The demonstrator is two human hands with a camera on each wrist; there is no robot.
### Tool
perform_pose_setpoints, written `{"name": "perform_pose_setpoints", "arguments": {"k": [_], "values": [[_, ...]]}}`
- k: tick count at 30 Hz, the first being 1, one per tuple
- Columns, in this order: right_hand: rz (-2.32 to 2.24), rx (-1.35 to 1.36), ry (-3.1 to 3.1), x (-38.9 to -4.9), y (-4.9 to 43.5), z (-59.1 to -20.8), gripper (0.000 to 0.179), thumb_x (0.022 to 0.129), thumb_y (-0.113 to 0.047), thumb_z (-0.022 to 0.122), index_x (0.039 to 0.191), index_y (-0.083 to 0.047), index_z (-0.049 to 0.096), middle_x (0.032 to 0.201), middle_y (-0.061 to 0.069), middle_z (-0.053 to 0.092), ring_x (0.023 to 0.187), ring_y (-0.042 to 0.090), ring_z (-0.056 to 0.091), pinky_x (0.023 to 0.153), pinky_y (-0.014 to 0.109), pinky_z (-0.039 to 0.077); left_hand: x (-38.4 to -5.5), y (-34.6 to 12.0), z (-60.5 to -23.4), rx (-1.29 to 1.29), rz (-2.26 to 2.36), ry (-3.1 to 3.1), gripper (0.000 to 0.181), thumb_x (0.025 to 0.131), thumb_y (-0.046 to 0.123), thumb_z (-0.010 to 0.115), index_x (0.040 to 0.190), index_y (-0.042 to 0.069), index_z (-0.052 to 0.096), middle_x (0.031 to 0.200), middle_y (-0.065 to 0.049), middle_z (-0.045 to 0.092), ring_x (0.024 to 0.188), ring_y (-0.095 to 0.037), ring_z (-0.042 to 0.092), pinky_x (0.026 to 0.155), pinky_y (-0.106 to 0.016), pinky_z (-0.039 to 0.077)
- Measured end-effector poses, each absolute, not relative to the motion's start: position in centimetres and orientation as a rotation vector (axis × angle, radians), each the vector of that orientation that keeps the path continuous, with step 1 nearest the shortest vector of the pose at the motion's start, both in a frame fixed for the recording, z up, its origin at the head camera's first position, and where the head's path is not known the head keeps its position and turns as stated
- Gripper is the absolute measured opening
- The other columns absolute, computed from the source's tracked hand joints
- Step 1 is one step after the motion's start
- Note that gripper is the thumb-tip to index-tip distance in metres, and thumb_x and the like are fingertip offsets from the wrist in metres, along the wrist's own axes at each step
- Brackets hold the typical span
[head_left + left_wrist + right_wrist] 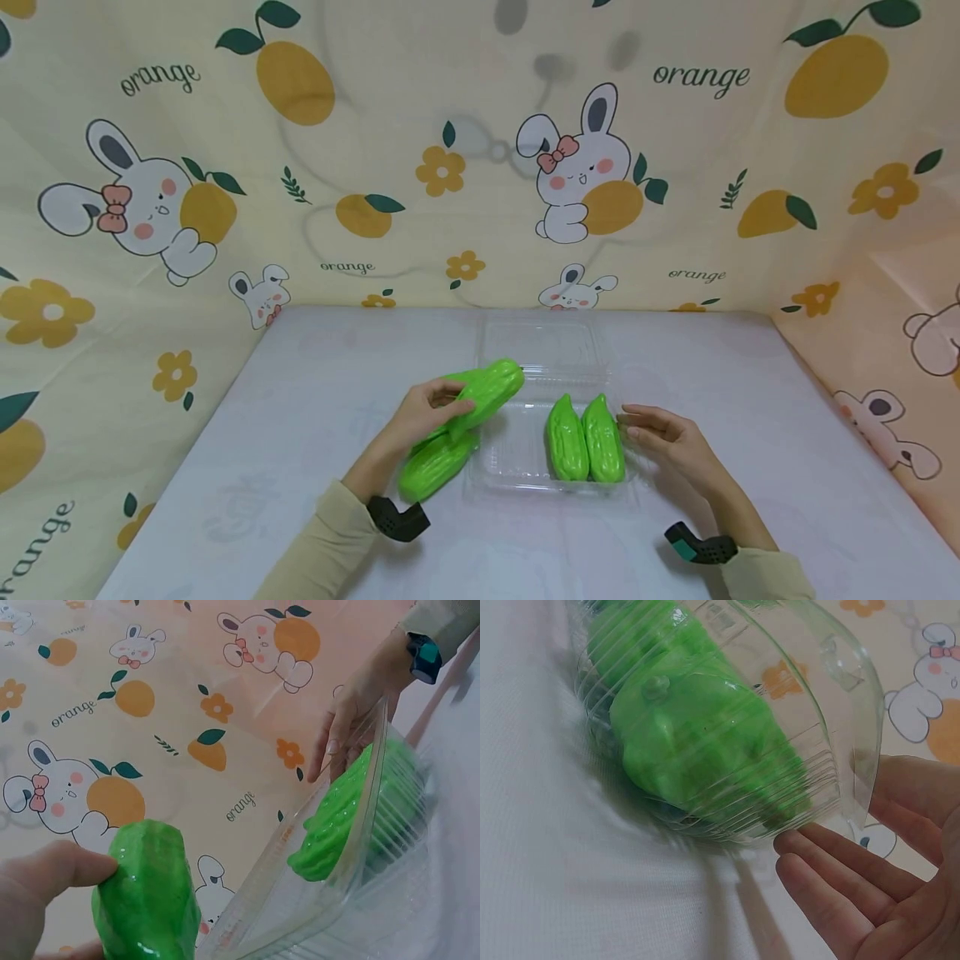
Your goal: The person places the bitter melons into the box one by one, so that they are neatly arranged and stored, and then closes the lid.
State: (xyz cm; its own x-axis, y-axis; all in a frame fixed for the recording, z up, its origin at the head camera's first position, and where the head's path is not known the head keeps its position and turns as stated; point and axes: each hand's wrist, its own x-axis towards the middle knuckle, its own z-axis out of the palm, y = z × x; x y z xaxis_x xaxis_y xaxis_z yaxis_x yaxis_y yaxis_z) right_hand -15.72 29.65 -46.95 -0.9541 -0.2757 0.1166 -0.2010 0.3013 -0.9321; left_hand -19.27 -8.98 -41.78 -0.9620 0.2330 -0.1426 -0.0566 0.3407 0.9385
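My left hand [422, 412] grips a glossy green bitter melon [493, 390] between thumb and fingers, raised beside the left edge of a clear plastic box [513, 446]. Below that hand, another bitter melon [437, 468] lies on the table, and more green shows partly hidden behind the hand. Inside the box, on its right side, two bitter melons [567, 439] lie side by side with their pointed ends away from me. My right hand [671, 437] is at the box's right wall with its fingers extended; in the right wrist view its fingertips [789, 844] meet or nearly meet the plastic.
The box's hinged lid [540, 343] lies open toward the back of the white table [300, 467]. A patterned cloth [465, 225] with rabbits and oranges rises behind the table and along both sides. Each wrist wears a black band [397, 521].
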Motion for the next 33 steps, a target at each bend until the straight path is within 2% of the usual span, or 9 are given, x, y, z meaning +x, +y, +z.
{"name": "perform_pose_setpoints", "arguments": {"k": [10, 20, 26, 33], "values": [[-1.734, -0.437, 2.508, -15.7, 29.6, -46.9, 0.045, 0.097, -0.012, 0.056, 0.133, 0.013, 0.045, 0.112, -0.026, 0.065, 0.1, -0.01, 0.063, 0.083, 0.011, 0.052, -18.9, -8.4, -41.9, 0.221, 1.692, 2.31, 0.045, 0.091, 0.029, 0.066, 0.129, 0.006, 0.059, 0.127, -0.015, 0.065, 0.112, -0.023, 0.064, 0.088, -0.03, 0.055], [-1.755, -0.454, 2.487, -15.7, 29.6, -46.9, 0.045, 0.097, -0.01, 0.056, 0.132, 0.014, 0.044, 0.113, -0.025, 0.066, 0.1, -0.01, 0.064, 0.083, 0.01, 0.052, -18.1, -7.5, -41.2, 0.198, 1.671, 2.323, 0.044, 0.091, 0.028, 0.065, 0.125, 0.002, 0.061, 0.12, -0.017, 0.067, 0.102, -0.019, 0.066, 0.078, -0.026, 0.056], [-1.742, -0.433, 2.491, -15.7, 29.5, -46.8, 0.046, 0.097, -0.012, 0.056, 0.133, 0.013, 0.044, 0.112, -0.027, 0.065, 0.101, -0.01, 0.063, 0.083, 0.01, 0.052, -18.0, -7.1, -41.3, 0.198, 1.655, 2.329, 0.044, 0.09, 0.03, 0.067, 0.125, 0.004, 0.062, 0.121, -0.013, 0.067, 0.101, -0.018, 0.065, 0.079, -0.026, 0.056], [-1.746, -0.434, 2.49, -15.6, 29.5, -46.7, 0.046, 0.097, -0.012, 0.056, 0.133, 0.013, 0.044, 0.112, -0.027, 0.065, 0.101, -0.011, 0.063, 0.083, 0.01, 0.052, -18.2, -6.8, -41.6, 0.21, 1.659, 2.305, 0.049, 0.087, 0.03, 0.07, 0.128, 0.004, 0.058, 0.123, -0.018, 0.064, 0.101, -0.021, 0.066, 0.078, -0.029, 0.058]]}}
